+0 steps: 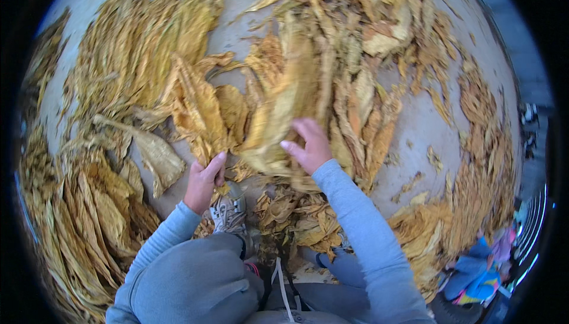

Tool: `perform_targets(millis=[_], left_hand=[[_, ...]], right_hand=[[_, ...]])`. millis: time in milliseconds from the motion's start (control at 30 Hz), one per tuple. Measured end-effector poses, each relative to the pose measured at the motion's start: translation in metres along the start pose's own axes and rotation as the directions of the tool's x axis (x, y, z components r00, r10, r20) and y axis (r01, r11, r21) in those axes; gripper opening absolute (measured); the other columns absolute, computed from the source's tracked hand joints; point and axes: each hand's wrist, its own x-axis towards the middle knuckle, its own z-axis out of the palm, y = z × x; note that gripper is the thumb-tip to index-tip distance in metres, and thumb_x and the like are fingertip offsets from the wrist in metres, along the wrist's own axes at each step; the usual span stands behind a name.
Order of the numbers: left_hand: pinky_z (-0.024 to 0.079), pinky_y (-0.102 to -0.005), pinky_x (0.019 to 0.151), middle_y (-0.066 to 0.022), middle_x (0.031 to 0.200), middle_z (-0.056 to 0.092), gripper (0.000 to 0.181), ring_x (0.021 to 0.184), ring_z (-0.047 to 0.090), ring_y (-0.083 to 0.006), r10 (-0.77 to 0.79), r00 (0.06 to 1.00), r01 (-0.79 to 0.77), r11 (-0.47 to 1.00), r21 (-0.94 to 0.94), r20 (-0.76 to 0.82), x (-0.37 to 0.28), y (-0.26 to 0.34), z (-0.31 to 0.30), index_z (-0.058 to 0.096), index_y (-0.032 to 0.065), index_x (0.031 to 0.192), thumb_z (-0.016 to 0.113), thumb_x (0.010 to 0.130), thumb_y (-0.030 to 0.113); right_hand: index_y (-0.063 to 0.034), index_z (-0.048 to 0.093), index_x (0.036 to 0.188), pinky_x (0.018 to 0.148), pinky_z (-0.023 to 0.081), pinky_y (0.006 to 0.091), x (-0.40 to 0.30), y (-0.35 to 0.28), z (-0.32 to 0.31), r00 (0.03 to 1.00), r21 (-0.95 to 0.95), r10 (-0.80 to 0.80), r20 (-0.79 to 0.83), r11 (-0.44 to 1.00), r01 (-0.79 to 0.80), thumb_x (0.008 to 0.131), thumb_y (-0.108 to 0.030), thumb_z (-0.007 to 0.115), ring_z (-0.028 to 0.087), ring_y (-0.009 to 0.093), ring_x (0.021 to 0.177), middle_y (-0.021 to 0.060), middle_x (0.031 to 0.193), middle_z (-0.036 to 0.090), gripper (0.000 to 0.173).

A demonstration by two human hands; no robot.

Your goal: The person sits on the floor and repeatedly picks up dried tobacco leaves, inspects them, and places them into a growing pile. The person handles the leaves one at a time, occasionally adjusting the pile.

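My left hand (203, 184) pinches the narrow lower end of a yellow-brown dried leaf (200, 110), probably tobacco, between thumb and fingers. To its right, my right hand (310, 146) has thumb and forefinger spread, over a long dried leaf (284, 115) blurred by motion. Whether its fingertips touch that leaf is unclear. More long leaves (355, 115) lie in a loose heap beyond and right of this hand. Left of my left hand, a single pale leaf (155, 150) rests with its stalk pointing away from me.
Rows of layered leaves lie at the far left (146, 48), near left (89, 208) and along the right (478, 155). Leaf scraps (293, 217) surround my shoes (229, 210) on the pale floor (431, 142). Another person (475, 270) is at the lower right edge.
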Motion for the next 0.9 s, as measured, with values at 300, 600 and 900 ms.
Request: perform_targets(millis=[300, 600, 900], left_hand=[[0.027, -0.022, 0.043, 0.002, 0.048, 0.039, 0.035, 0.045, 0.037, -0.0064, 0.072, 0.997, -0.072, 0.978, 0.194, 0.006, 0.001, 0.017, 0.003, 0.043, 0.0082, 0.054, 0.047, 0.084, 0.026], [0.03, -0.0209, 0.04, 0.0016, 0.052, 0.042, 0.023, 0.043, 0.039, -0.0072, 0.079, 0.994, -0.095, 0.96, 0.262, 0.072, -0.004, 0.032, 0.028, 0.047, 0.0072, 0.068, 0.051, 0.083, 0.024], [0.031, -0.021, 0.035, -0.0003, 0.052, 0.045, 0.023, 0.039, 0.041, -0.0075, 0.162, 0.965, -0.23, 0.901, 0.368, 0.206, -0.037, 0.095, 0.058, 0.048, 0.0053, 0.069, 0.052, 0.083, 0.024]], right_hand=[[0.0103, 0.023, 0.124, 0.097, 0.027, 0.04, -0.087, 0.208, -0.076, 0.491, 0.263, 0.804, -0.337, 0.581, -0.77, 0.06, -0.049, 0.069, 0.031, 0.033, 0.119, 0.0277, 0.127, 0.028, 0.098], [0.0066, 0.024, 0.125, 0.097, 0.029, 0.0337, -0.08, 0.132, -0.122, 0.822, 0.252, 0.566, -0.069, 0.807, -0.534, 0.068, -0.027, 0.066, 0.041, 0.033, 0.111, 0.0258, 0.119, 0.041, 0.078], [0.0025, 0.025, 0.123, 0.082, 0.04, 0.0402, -0.155, 0.111, -0.251, 0.762, 0.217, 0.444, -0.472, 0.896, -0.388, 0.071, -0.021, 0.053, 0.05, 0.037, 0.095, 0.0273, 0.108, 0.048, 0.064]])
